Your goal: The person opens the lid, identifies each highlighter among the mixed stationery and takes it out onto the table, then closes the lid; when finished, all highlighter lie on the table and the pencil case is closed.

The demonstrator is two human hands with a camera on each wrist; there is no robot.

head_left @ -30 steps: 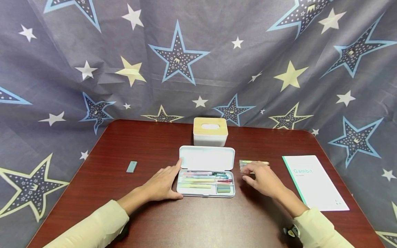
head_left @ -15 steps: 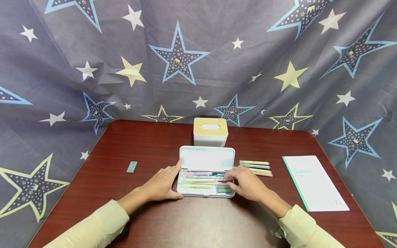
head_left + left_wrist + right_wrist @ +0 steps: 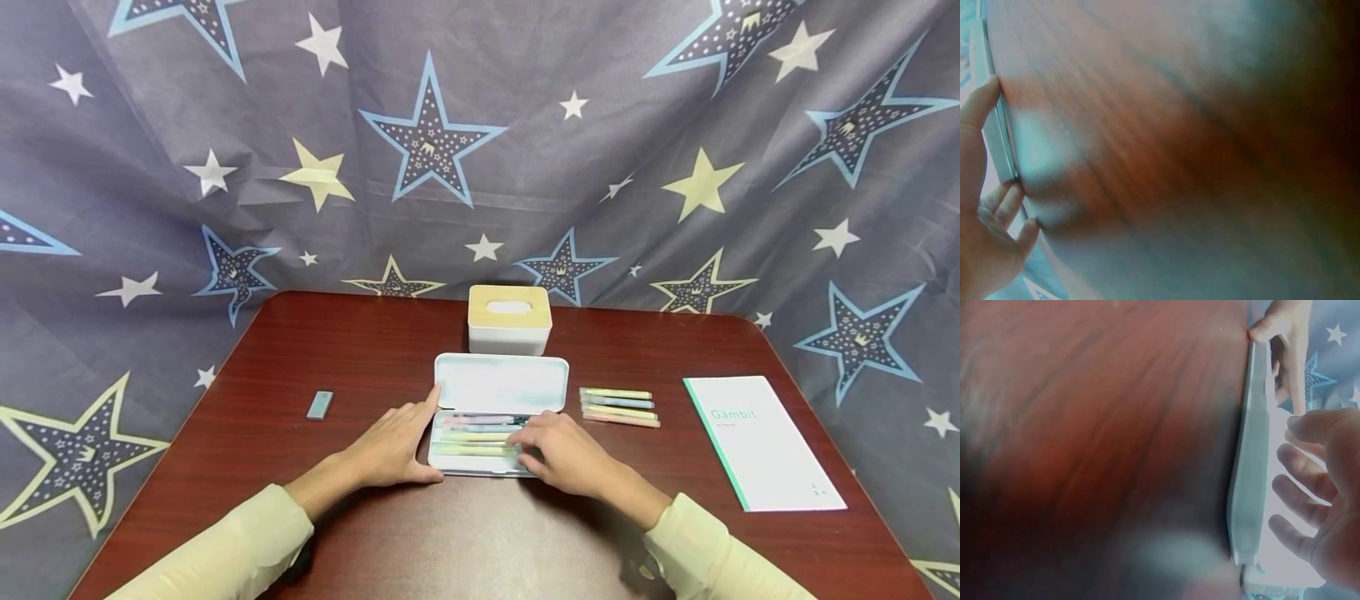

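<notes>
A pale, flat pencil case (image 3: 501, 383) lies with its lid raised in the middle of the table, pens and yellow markers (image 3: 476, 450) inside. My left hand (image 3: 397, 442) rests along its left side, thumb at the front corner and index finger near the hinge. In the left wrist view, its thumb (image 3: 982, 103) touches the case's edge. My right hand (image 3: 562, 450) is over the right part of the case, fingertips near the ends of the yellow markers. Its fingers (image 3: 1300, 500) look loosely bent, with nothing visible between them. The hand hides the case's right compartment.
Several markers (image 3: 618, 407) lie side by side to the right of the case. Farther right is a white booklet (image 3: 765, 442) marked "Gambit". Behind the case stands a tissue box (image 3: 509, 333) with a wooden top. A small grey-green block (image 3: 319, 405) sits at left.
From beside the loose markers on the right, my right hand has moved left until it is over the case. Those markers now lie uncovered. The left hand stays put.
</notes>
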